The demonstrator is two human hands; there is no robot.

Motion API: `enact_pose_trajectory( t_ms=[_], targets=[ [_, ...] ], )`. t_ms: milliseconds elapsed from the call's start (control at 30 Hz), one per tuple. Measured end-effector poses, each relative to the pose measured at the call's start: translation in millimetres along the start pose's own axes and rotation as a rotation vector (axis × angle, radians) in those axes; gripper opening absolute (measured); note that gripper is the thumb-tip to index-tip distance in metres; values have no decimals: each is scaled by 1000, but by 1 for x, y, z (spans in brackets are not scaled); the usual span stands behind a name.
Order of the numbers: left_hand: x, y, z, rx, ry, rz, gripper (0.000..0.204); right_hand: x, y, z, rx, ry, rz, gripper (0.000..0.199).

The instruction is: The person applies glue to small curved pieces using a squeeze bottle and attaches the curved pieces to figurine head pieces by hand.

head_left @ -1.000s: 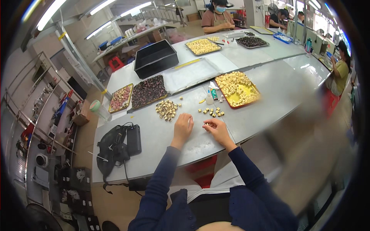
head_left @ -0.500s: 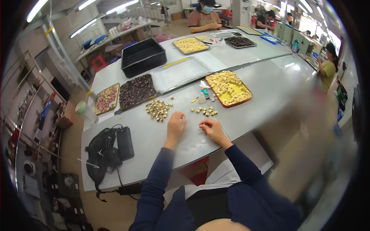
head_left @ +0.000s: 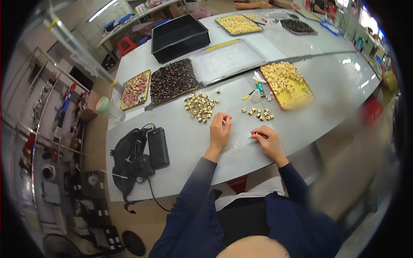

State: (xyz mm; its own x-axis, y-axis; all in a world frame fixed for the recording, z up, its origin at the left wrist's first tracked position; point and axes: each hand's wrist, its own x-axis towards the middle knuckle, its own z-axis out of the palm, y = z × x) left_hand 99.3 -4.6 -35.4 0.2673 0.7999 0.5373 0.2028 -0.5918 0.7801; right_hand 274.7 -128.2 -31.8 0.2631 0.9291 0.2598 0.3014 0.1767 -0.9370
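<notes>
My left hand point(head_left: 220, 130) is over the grey table just below a heap of small gold-coloured blocks point(head_left: 199, 107). Its fingers are curled in with the thumb near them, and what they hold, if anything, is hidden. My right hand point(head_left: 268, 142) pinches at the fingertips something too small to name. Above it lies a loose group of gold and dark blocks point(head_left: 259, 114). Beside these are a small white bottle point(head_left: 255, 96) and a yellow-handled tool point(head_left: 248, 95). A tray point(head_left: 303, 97) of gold pieces stands beyond my right hand.
A black pouch point(head_left: 125, 161) with cables and a black power-bank-like box point(head_left: 158, 148) lie at left. Behind stand a tray of dark pieces point(head_left: 174, 81), a pink-and-gold tray point(head_left: 136, 89), a clear-lined tray point(head_left: 228, 62) and a deep black bin point(head_left: 180, 38). Co-workers' arms point(head_left: 254, 5) show at the far side.
The view has turned, so the table and its contents sit farther right and higher. Both hands stay close to the same spots on the table, their fingers still curled.
</notes>
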Motion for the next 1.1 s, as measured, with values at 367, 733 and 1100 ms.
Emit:
enact_pose_trajectory(
  t_ms=[367, 733, 1100],
  targets=[
    [3, 3, -1, 55, -96, -114, 13, 38, 12, -34, -460, 223, -101, 36],
    [-4, 2, -7, -82, 16, -167, 10, 50, 1, 13, -655, -194, -158, 69],
    [-8, 1, -13, -100, 253, -92, 10, 123, 15, 135, -432, -226, -372, 63]
  ],
)
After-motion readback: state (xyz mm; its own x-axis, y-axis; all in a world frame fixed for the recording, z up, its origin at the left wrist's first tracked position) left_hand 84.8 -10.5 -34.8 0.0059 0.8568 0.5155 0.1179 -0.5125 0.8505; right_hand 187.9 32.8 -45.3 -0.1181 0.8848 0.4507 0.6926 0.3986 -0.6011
